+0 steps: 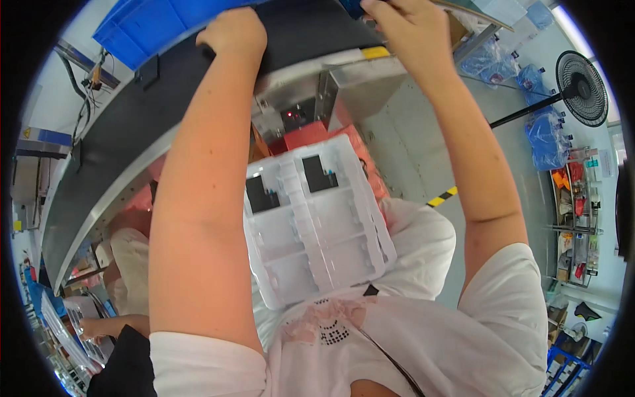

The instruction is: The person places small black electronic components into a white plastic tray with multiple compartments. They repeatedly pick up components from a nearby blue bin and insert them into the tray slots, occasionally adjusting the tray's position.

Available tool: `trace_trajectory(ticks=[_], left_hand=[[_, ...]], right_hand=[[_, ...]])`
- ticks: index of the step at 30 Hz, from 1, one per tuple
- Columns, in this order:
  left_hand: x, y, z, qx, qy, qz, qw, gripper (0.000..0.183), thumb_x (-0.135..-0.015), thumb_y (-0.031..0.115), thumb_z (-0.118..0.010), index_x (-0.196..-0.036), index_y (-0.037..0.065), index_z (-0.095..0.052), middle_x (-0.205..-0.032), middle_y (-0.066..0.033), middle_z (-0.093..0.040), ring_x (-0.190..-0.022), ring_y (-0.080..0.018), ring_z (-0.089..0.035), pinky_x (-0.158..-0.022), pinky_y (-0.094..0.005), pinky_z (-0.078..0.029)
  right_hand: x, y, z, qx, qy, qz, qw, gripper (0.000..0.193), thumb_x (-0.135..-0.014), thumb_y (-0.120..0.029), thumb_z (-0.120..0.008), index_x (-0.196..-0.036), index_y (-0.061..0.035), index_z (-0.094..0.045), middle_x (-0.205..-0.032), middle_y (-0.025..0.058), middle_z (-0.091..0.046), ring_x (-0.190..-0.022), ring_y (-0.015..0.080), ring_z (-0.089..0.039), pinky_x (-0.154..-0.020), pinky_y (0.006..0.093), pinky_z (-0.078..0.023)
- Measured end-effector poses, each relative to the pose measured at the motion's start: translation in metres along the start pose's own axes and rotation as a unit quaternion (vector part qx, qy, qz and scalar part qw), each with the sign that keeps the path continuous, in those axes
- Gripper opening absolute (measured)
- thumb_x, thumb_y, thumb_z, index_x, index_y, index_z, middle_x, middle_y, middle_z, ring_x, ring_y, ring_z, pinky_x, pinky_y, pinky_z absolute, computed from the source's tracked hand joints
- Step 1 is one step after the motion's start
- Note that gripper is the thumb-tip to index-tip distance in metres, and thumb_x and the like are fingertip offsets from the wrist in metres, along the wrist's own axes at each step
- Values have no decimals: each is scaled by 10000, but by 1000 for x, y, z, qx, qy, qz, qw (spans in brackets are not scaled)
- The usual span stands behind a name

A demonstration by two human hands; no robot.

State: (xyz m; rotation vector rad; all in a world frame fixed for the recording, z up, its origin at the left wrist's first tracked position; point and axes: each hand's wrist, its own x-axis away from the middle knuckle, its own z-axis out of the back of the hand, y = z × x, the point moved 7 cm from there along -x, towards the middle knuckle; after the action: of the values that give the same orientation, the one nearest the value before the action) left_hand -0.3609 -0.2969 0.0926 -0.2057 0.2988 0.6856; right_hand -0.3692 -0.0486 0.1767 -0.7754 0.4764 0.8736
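Note:
My left hand (237,34) is over the black belt (311,33) at the top, in front of a blue plastic bin (149,30). Its fingers curl inward, and whatever they hold is hidden. At the top edge, my right hand (413,30) has its fingers closed beside a dark blue thing, mostly cut off by the picture's edge; I cannot make out what they grip. On my lap, between my forearms, a translucent white plastic tray (286,255) lies tilted. Two of its far compartments each hold a flat black piece (316,173) with a small teal part.
A metal box-like frame (367,76) and a red bin (305,135) sit under the belt edge. At the right stand a black fan (581,86), wrapped water bottles (548,139) and a shelf (575,231). Another person's hand (96,329) is at lower left, near stacked trays.

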Motion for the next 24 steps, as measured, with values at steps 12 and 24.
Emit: trace_trajectory(ticks=[12,24], left_hand=[[23,-20,35,456,172,-1,873,268,-789,240,-645,-896,-6,-647,-828,-198,-649,-824,-344,-631,-762,-428,-495],[268,-76,-32,517,-267,-69,810,154,-909,132,-570,-997,29,-644,-925,-17,-626,-843,-118,-558,-775,-263,-440]], right_hand=[[269,-2,-73,-265,-170,-390,866,224,-713,-103,-613,-641,56,-473,-722,150,-522,-632,257,-494,-591,357,-408],[294,-7,-112,-30,-274,-315,908,406,-728,-285,-745,-872,30,-533,-829,203,-567,-807,364,-583,-676,444,-454]])
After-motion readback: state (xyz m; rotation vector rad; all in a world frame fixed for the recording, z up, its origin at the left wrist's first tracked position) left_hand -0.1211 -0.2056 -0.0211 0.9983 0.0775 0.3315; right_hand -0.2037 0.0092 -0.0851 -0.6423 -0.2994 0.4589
